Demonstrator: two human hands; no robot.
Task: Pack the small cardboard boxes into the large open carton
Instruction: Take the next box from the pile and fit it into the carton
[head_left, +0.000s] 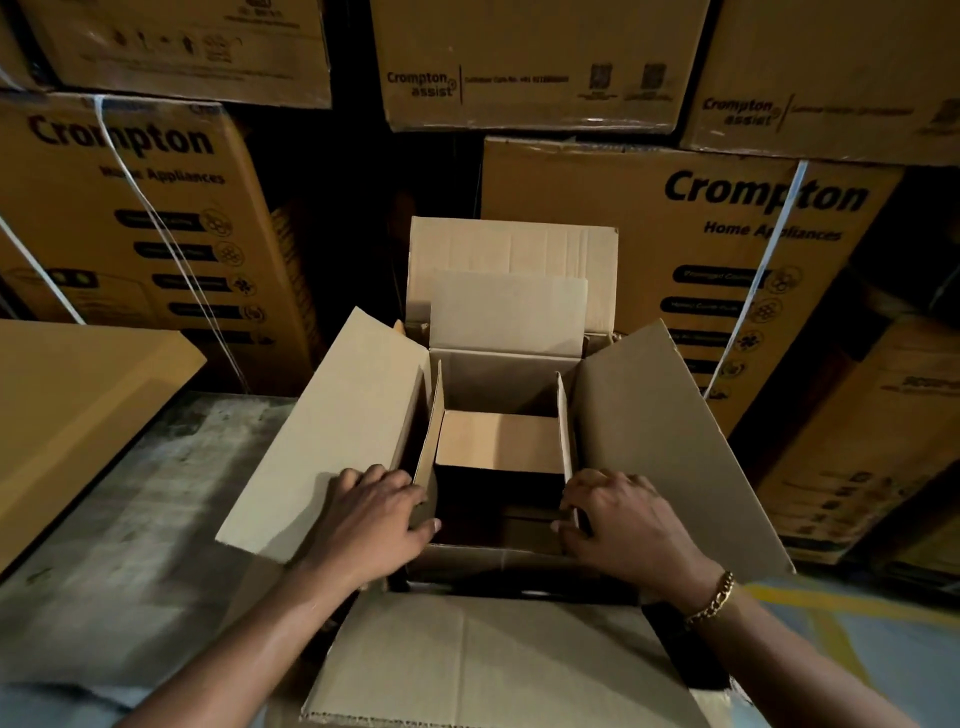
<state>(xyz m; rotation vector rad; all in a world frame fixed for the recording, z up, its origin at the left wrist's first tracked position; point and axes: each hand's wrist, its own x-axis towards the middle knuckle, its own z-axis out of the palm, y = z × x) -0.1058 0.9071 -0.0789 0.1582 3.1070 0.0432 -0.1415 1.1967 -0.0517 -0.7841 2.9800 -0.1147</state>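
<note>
Dim light; the inside of the large carton (660, 426) is mostly black shadow below its rim, so its floor and whatever lies around the small box (498, 441) cannot be made out. Carton sits on the grey concrete floor (130, 493), all four flaps open: left flap (332, 436) and right flap (670, 447) splayed outward, far flap (511, 254) standing up, near flap (498, 660) folded down toward the camera and cut off at the bottom edge. The small box is down inside the carton, roughly centred between its side walls, open top facing up, its side flaps upright, its rear flap (509, 312) raised against the carton's far flap. Long axis appears to run away from the camera, though the near end is lost in shadow. Left hand (374, 519) has fingers curled closed over the near end of the small box's left flap; right hand (623, 519) pinches the near end of its right flap, fingertips partly hidden behind the card. A gold chain bracelet (711, 597) on the right wrist. Behind, printed "Crompton" stacked cartons (675, 260) with white strapping; the smaller print on them is blurred.
</note>
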